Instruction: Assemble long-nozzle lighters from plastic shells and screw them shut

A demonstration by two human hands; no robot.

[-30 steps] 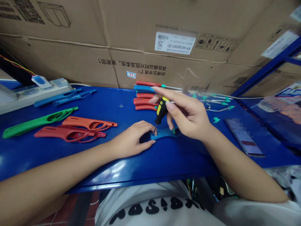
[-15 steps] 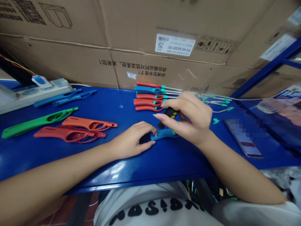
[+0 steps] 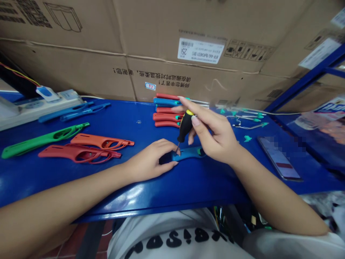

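A blue lighter with a long handle lies flat on the table in front of me. My left hand grips its left end between thumb and fingers. My right hand holds a black and yellow screwdriver by the handle, tilted, with its shaft pointing down at the lighter's left end beside my left fingertips. Whether the tip sits in a screw is too small to tell. The lighter's right end is partly hidden by my right hand.
Several red and blue lighters lie stacked behind my hands. Green, orange and red lighter shells lie at left, near a power strip. Small metal pieces rest mid-table. At right are a phone and metal rods. Cardboard boxes stand behind.
The fingers of my right hand have shifted and opened out around the screwdriver handle, which now stands more upright. My left hand and the blue lighter have stayed in place.
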